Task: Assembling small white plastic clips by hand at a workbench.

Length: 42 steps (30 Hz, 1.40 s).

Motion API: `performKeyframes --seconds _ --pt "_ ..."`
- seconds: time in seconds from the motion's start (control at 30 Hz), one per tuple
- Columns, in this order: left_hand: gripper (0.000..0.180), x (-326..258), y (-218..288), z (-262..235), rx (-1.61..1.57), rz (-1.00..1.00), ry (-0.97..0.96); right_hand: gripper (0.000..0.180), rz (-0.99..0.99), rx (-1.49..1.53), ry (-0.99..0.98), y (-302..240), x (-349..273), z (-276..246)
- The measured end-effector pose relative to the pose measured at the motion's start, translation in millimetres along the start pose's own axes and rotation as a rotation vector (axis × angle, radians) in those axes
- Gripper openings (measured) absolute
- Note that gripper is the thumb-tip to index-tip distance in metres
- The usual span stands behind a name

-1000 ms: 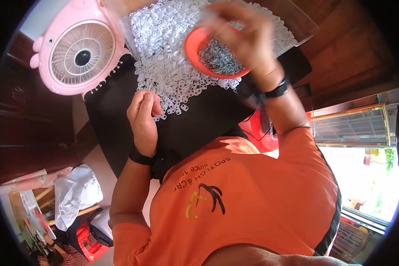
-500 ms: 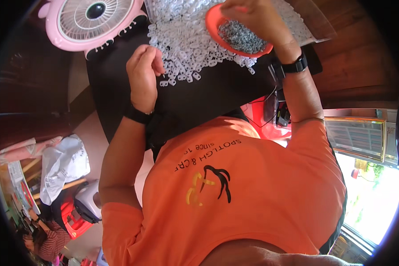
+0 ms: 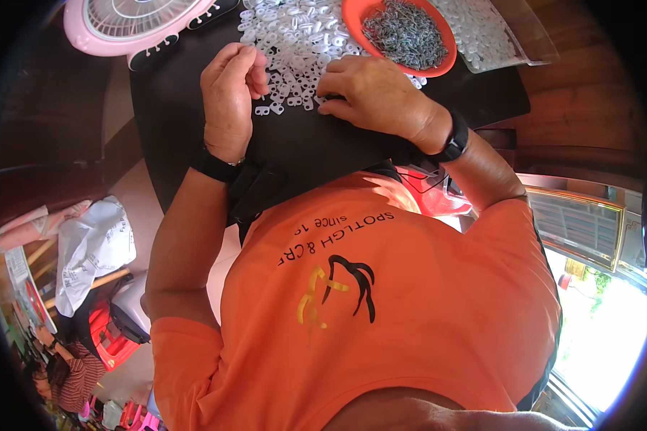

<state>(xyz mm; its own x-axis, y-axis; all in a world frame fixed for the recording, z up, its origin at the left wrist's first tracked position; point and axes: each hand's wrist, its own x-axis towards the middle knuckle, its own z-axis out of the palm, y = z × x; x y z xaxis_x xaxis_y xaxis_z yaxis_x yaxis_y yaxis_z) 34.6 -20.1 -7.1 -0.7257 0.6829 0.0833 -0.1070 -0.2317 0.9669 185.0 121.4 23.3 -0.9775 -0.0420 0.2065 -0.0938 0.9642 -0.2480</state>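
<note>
A heap of small white plastic pieces (image 3: 295,29) lies on a black board (image 3: 316,144) in front of me. My left hand (image 3: 226,100) hovers at the heap's near edge with its fingers curled against the thumb; anything inside them is hidden. My right hand (image 3: 370,93) rests palm down on the board, its fingertips touching the nearest white pieces. Just beyond it stands an orange bowl (image 3: 438,65) filled with small grey metal bits. Both wrists wear black bands.
A pink fan (image 3: 93,32) sits at the board's far left corner. A clear bag of more white pieces (image 3: 489,32) lies to the right of the bowl. White crumpled bags (image 3: 90,248) and red plastic stools (image 3: 111,337) stand on the floor at my left.
My right hand held the orange bowl up over the heap; the bowl now stands on the board and the hand has come down onto the white pieces. My left hand has stayed curled.
</note>
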Motion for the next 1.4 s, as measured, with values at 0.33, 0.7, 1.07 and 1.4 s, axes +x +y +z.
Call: performKeyframes --seconds 0.33,0.7,1.07,1.4 --pt "0.022 -0.9 0.7 1.8 0.075 -0.036 -0.076 0.008 0.028 -0.087 0.136 8.3 11.9 14.3" --pt "0.024 -4.0 -2.5 5.6 -0.023 -0.115 -0.095 0.012 -0.112 -0.009 0.5 -3.6 49.0 13.9" --pt "0.022 -2.6 -0.4 4.6 -0.147 -0.162 -0.234 0.015 0.084 0.715 0.325 8.0 43.6 16.7" --pt "0.02 -2.4 6.1 5.2 -0.007 -0.171 -0.212 0.016 0.095 0.868 0.272 7.5 41.5 17.3"
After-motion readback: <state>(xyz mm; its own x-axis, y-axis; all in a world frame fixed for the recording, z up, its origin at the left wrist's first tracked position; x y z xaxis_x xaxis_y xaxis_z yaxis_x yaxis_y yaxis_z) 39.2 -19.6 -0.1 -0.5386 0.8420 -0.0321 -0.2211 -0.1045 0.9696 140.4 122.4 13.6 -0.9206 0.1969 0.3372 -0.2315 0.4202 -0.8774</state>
